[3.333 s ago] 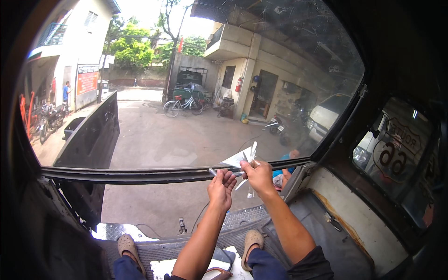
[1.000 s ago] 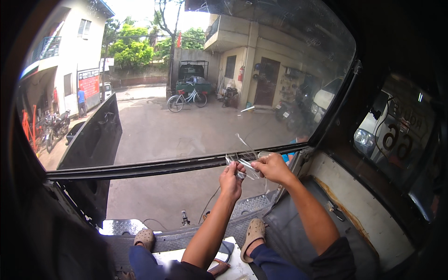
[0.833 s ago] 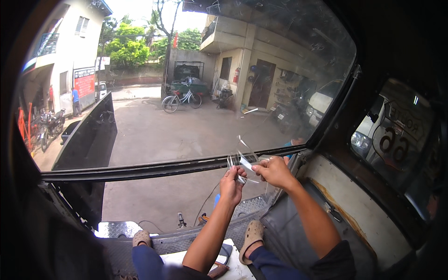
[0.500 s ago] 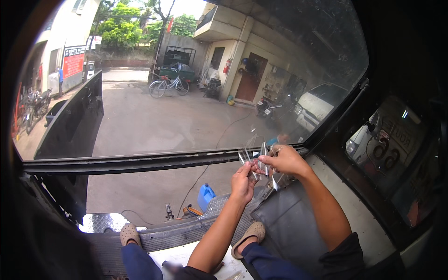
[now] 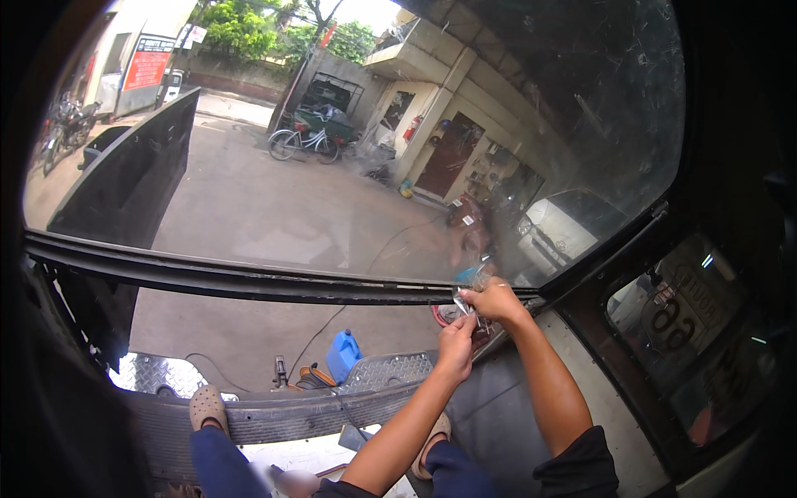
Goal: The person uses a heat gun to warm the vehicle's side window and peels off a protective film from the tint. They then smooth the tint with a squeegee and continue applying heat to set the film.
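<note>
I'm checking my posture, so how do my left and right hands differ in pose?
Your right hand overlaps the black window frame; your left hand sits lower, below that frame. Your right forearm slants up leftward; your left forearm slants up rightward. Both hands have their fingertips close together at the thin, shiny strips.

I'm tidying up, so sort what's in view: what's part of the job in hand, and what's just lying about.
Job in hand:
shiny strips, pinched by left hand and right hand

Apparently just lying about:
blue jug
orange coil beside it
bicycle
</note>
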Demonstrator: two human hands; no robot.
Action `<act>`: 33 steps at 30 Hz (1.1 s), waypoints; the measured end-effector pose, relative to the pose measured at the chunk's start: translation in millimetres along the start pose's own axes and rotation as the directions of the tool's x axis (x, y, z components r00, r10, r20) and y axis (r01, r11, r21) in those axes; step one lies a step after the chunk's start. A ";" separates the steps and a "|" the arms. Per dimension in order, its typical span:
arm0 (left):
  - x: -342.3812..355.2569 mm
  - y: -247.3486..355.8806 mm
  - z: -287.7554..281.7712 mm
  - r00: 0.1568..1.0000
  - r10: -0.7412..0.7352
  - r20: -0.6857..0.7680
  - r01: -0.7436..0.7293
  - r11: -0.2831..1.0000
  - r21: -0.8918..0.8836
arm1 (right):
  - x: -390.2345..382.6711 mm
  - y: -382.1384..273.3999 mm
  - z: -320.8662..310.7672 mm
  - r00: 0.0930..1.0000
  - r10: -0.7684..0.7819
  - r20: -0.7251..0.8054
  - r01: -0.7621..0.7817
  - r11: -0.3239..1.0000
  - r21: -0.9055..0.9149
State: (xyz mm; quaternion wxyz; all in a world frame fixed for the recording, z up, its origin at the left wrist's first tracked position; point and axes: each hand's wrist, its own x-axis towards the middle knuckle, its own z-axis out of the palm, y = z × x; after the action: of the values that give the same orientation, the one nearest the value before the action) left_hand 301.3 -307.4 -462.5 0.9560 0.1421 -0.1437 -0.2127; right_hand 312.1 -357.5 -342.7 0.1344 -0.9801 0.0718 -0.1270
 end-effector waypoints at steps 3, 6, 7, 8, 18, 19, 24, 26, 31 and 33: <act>3.1 -1.3 -1.0 1.000 -0.010 0.015 0.007 0.990 0.143 | 0.6 5.9 1.6 0.985 -0.162 -0.055 0.160 0.986 -0.042; 3.3 0.8 -9.6 0.998 -0.042 0.052 0.033 0.987 0.160 | -1.2 11.1 1.5 0.981 -0.189 -0.052 0.187 0.982 -0.038; 3.2 2.2 -13.6 0.998 -0.053 0.014 0.050 0.981 0.186 | -3.1 13.0 1.7 0.980 -0.192 -0.054 0.193 0.981 0.004; 4.1 4.5 -18.1 0.999 -0.034 -0.009 0.035 0.980 0.194 | -5.0 14.8 1.6 0.981 -0.185 -0.049 0.189 0.979 0.073; 26.5 21.1 -28.2 0.993 -0.071 0.097 0.051 0.980 0.194 | -22.7 1.0 -5.0 1.000 -0.029 0.006 0.027 0.989 0.143; 26.4 21.2 -26.0 0.991 -0.056 0.117 0.035 0.984 0.175 | -25.9 -1.7 -6.3 1.000 0.012 -0.007 -0.010 0.987 0.161; 25.0 20.4 -18.3 0.989 -0.036 0.143 0.009 0.982 0.186 | -33.0 -5.4 -10.3 0.998 -0.037 -0.042 0.039 0.999 0.029; 23.6 19.6 -17.5 0.989 -0.044 0.139 0.016 0.981 0.192 | -31.5 -2.0 -10.1 0.998 -0.048 -0.051 0.049 0.999 0.015; 19.6 18.7 -17.8 0.991 -0.061 0.121 0.033 0.976 0.217 | -27.4 11.4 -6.7 0.999 -0.006 -0.050 0.010 0.997 0.071; 19.4 19.4 -18.0 0.991 -0.068 0.115 0.040 0.972 0.233 | -27.1 17.6 -5.6 0.998 -0.021 -0.056 0.025 0.996 0.080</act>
State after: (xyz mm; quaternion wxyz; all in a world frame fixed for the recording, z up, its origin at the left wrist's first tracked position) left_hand 331.2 -295.4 -468.4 0.9163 0.2424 -0.2218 -0.2289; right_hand 282.7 -370.9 -348.7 0.1705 -0.9708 0.0591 -0.1581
